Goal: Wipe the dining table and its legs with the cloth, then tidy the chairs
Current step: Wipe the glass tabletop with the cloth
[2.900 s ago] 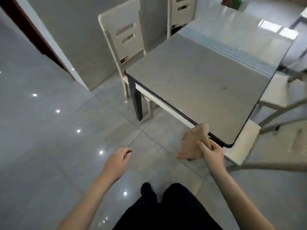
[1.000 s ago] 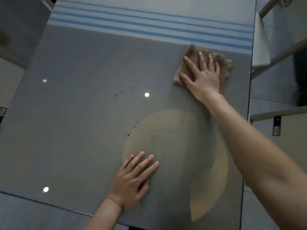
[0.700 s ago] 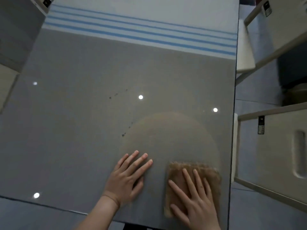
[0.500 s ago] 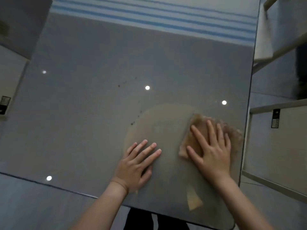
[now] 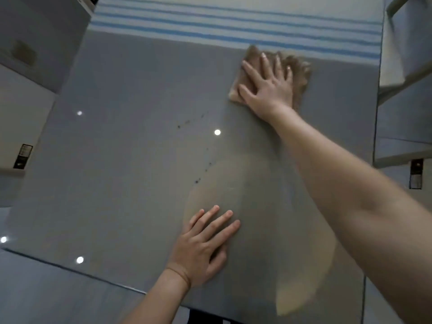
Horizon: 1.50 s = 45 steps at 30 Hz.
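Note:
The glossy grey dining table [image 5: 117, 171] fills the view, with blue and white stripes across its far end. My right hand [image 5: 266, 87] lies flat with spread fingers on the brown cloth [image 5: 299, 66], far out on the right half of the top, just short of the stripes. My left hand [image 5: 203, 246] rests palm down with straight fingers near the table's front edge. A trail of small dark specks [image 5: 196, 181] runs across the middle of the top, left of my right forearm.
A pale chair [image 5: 397, 73] stands along the table's right edge, and another chair back with a black label [image 5: 416, 174] sits nearer on that side. A light chair [image 5: 21, 136] stands at the left. Ceiling lights reflect in the top.
My right hand has pushed the cloth away from the front right part of the table to the far right, near the stripes. My left hand has stayed flat near the front edge.

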Available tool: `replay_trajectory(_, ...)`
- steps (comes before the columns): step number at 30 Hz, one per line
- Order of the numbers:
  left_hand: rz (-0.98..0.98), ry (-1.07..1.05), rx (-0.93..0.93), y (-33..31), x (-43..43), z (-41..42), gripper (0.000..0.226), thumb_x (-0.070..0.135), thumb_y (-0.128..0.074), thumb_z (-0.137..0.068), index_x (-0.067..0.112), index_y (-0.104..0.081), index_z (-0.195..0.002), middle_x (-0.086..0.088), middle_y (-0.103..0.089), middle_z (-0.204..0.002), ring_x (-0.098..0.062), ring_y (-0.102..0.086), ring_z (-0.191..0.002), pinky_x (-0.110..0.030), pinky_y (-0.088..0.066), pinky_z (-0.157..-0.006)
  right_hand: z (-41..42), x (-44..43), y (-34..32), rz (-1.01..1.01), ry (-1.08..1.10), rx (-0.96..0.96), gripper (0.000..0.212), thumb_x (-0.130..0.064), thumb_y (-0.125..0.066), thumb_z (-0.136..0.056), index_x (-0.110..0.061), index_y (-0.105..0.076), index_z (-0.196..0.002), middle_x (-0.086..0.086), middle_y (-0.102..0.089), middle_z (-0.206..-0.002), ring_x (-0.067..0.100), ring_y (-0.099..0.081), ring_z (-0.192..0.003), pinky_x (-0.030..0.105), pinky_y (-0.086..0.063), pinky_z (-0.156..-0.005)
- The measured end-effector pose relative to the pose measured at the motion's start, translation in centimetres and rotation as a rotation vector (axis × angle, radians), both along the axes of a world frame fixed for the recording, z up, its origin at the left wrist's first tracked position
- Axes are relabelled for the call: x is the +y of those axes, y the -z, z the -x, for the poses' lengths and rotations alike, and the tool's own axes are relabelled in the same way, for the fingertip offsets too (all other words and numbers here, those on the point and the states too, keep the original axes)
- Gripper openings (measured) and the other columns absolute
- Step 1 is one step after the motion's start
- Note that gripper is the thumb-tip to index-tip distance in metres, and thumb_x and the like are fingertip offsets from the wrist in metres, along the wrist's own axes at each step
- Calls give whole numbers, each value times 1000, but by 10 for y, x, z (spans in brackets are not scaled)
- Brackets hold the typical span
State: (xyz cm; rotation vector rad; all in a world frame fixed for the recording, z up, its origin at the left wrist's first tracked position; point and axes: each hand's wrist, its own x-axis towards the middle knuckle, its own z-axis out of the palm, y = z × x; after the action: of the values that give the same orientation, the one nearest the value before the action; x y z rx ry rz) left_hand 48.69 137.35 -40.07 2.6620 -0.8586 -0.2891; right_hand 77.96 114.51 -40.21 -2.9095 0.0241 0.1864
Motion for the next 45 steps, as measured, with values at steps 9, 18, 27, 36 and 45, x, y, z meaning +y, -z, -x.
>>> replay_trajectory(9,-5,14,54,-2,0,-1,61,33,-52,-81,33,-41,-141,10,-37,-150,-18,-29,-142,-43,-29,-112,273,-65,-4,41,-199,22,64,-64,-38,-86,-50,-22,-146,-4,-15,-161,24,-8,-149,47,-14,-118)
replay_trajectory(18,63,12,10,6,2,1,61,34,-53,-80,32,-42,-140,10,-38,-150,-19,-31,-141,-42,-29,-111,79,-97,-2,54,356,17,61,-65,-25,-89,-47,-18,-147,1,-10,-162,31,-6,-148,50,-6,-118)
replay_trajectory(27,4,-1,5,0,0,2,59,34,-51,-81,34,-44,-139,9,-41,-148,-19,-32,-140,-39,-24,-114,127,17,-6,14,-164,8,61,-63,-28,-89,-48,-19,-148,-3,-16,-161,28,-10,-148,49,-9,-119)
replay_trajectory(36,3,-11,-47,-2,-3,0,58,32,-51,-80,31,-47,-138,6,-43,-147,-21,-36,-137,-40,-26,-114,448,-20,-9,52,34,165,57,-63,-32,-89,-44,-35,-143,4,-29,-156,32,-22,-145,54,-24,-111)
replay_trajectory(45,2,-26,-72,0,-3,3,56,30,-52,-80,30,-49,-136,5,-45,-145,-22,-36,-137,-42,-27,-114,218,-80,1,5,182,-31,61,-61,-36,-87,-47,-26,-146,-1,-20,-160,28,-13,-147,49,-12,-117)
